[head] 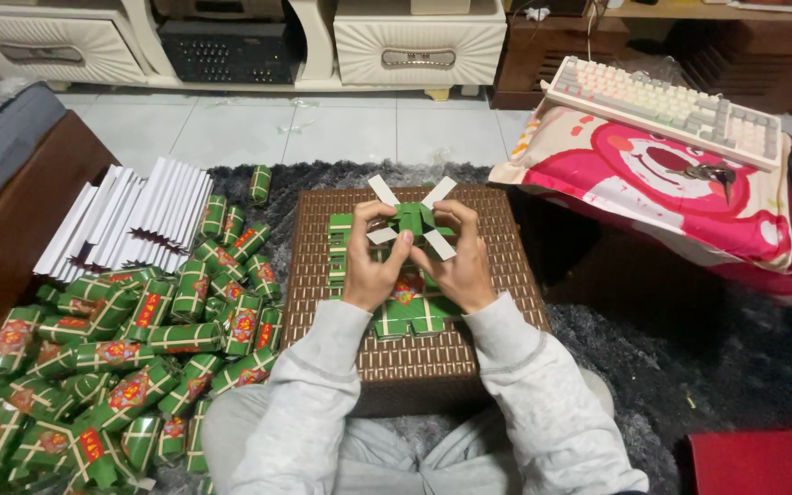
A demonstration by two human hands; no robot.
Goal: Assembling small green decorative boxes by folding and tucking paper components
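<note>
While both my left hand [373,266] and right hand [456,266] pinch the green paper box [412,220] at frame centre, I judge its white flaps [382,191] may spring open — a slackened pinch would do it.

Our left hand [373,261] and right hand [456,261] cover most of the green paper piece [411,220], so we can't make out its fold. The flat green sheets [410,316] under our wrists are mostly hidden too. The pile of green rolls [121,357] runs off the left and bottom edges, prints too blurry to tell. The red thing [763,461] is cut off at the bottom right corner.
</note>
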